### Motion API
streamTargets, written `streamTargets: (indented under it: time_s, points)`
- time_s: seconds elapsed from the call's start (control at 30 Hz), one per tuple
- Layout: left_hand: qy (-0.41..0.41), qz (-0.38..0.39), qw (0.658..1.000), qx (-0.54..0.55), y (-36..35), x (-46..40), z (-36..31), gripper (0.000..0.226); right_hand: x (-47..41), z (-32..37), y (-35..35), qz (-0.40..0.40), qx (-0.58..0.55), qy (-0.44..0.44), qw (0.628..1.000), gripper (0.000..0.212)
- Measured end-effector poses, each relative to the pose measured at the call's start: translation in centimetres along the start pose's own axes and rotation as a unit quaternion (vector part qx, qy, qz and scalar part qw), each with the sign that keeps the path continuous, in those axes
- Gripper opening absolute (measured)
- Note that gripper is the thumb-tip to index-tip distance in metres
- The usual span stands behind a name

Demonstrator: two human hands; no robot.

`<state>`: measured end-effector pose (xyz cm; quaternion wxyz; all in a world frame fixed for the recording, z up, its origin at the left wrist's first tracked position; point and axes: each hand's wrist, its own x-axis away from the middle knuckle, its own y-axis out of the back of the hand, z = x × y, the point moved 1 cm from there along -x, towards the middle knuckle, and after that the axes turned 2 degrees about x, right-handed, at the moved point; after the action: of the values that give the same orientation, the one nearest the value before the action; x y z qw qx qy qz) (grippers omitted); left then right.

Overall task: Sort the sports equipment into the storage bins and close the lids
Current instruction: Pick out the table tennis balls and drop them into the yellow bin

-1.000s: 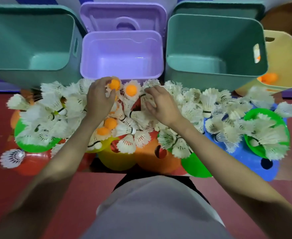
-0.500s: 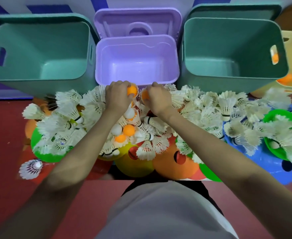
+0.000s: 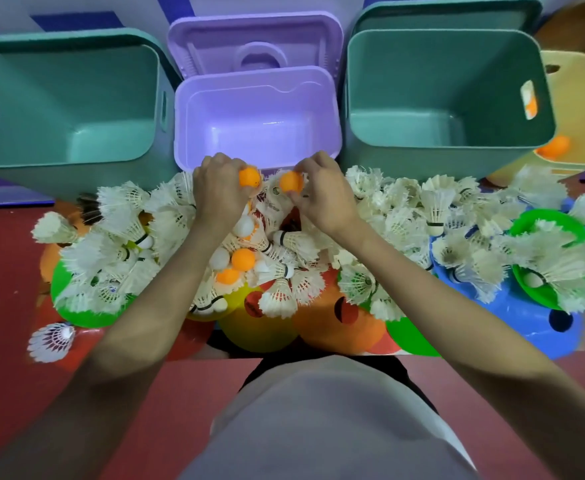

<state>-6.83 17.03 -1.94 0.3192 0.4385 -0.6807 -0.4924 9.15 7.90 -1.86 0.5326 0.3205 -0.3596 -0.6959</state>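
Gripping one orange ball [image 3: 249,177] in left hand [image 3: 219,189], another orange ball [image 3: 291,181] in right hand [image 3: 325,195], beside purple bin [image 3: 256,81].

Place: looked like a sports hall or play area
Floor: red floor [image 3: 14,393], purple and blue striped wall [image 3: 59,20]
Gear: heaped shuttlecocks [image 3: 436,209], coloured cones [image 3: 339,327], orange balls [image 3: 242,259]
Storage: open plastic bins [image 3: 450,98] lined up along the wall

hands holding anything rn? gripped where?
Left hand pinches an orange ball at its fingertips; right hand pinches another orange ball likewise.
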Motion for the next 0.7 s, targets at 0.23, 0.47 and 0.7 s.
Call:
streamTargets:
  time_s: [0.23, 0.47, 0.7]
  points:
    - [-0.111, -0.107, 0.971, 0.182, 1.1, 1.3, -5.7, 0.029, 5.7, -7.1, 7.4, -0.121, -0.111, -0.001, 0.986, 0.032]
    - [-0.159, -0.006, 0.948, 0.276, -3.1, 1.8, -17.8, 0.036, 10.3, -17.7, 13.3, -0.206, -0.119, -0.091, 0.967, 0.038]
    - [-0.253, 0.039, 0.936, 0.240, -7.0, 0.8, -28.9, 0.036, 13.4, -25.6, 16.8, -0.252, -0.092, -0.130, 0.954, 0.034]
